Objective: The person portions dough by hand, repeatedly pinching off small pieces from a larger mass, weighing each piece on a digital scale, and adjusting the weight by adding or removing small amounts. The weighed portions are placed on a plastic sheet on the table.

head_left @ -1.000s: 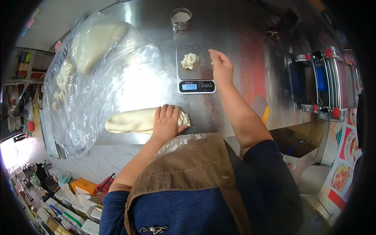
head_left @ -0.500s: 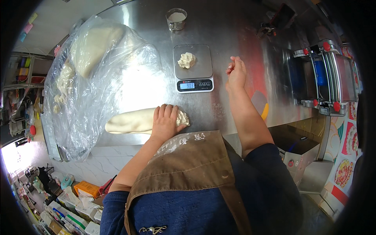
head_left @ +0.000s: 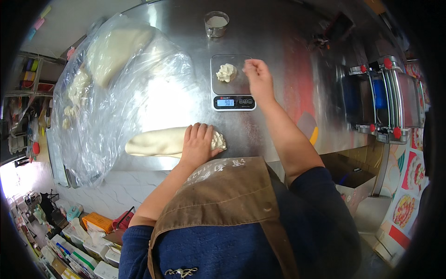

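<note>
A long, smooth log of pale dough (head_left: pixel 155 142) lies along the table's near edge, its right end torn and ragged. My left hand (head_left: pixel 198 144) grips it near that end, the fingers laid over the top and the thumb by the torn face. Farther off stands a white digital kitchen scale (head_left: pixel 219 103) with a lit display. A small, rough lump of dough (head_left: pixel 226 73) sits on its square metal plate. My right hand (head_left: pixel 260 81) hovers at the plate's right edge, apart from the lump, fingers bent and pressed together. What they hold, if anything, is too small to make out.
A large clear plastic bag (head_left: pixel 153 69) with more dough covers the table's left side. At the back stands a clear cup (head_left: pixel 216 23) of white powder. Right of my forearm lies a scraper with a yellow edge (head_left: pixel 314 136). A metal roller machine (head_left: pixel 390 97) stands far right.
My right hand has moved left, from beside the scale to the edge of its plate. My left hand stays on the dough log. The view has shifted slightly.
</note>
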Demonstrator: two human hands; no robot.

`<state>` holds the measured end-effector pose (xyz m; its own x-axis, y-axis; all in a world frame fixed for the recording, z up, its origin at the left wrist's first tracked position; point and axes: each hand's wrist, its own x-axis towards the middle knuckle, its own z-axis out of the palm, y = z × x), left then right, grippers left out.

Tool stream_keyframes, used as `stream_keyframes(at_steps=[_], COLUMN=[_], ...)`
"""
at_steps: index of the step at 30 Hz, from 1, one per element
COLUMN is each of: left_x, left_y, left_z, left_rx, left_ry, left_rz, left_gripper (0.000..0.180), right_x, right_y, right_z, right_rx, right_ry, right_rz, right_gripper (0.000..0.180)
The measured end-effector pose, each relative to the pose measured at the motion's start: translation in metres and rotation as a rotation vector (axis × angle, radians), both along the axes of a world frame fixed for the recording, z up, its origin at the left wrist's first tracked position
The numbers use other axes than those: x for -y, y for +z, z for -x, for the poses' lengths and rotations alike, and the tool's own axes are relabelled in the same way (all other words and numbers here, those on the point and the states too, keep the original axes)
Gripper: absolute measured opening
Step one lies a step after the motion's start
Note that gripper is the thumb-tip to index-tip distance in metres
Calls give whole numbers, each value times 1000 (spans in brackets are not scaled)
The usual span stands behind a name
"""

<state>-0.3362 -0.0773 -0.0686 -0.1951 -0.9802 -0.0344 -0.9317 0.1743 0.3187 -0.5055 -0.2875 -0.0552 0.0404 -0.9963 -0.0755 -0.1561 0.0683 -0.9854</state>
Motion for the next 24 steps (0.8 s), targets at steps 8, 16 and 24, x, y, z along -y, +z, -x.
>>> stream_keyframes(at_steps=[8, 16, 24], left_x=[-4, 9, 7], left_y=[2, 48, 104], left_z=[-4, -31, -41], left_rx=[-44, -549, -241], left_ry=[-6, 319, 48], left_rz=[-81, 270, 874], left_gripper=[86, 77, 48], right_x=[-3, 15, -124], right_y=[-17, -3, 86], right_z=[-64, -57, -87], right_rx=[-1076, 46, 897], right_ry=[473, 202, 693], right_rz=[377, -73, -939], right_gripper=[44, 29, 61])
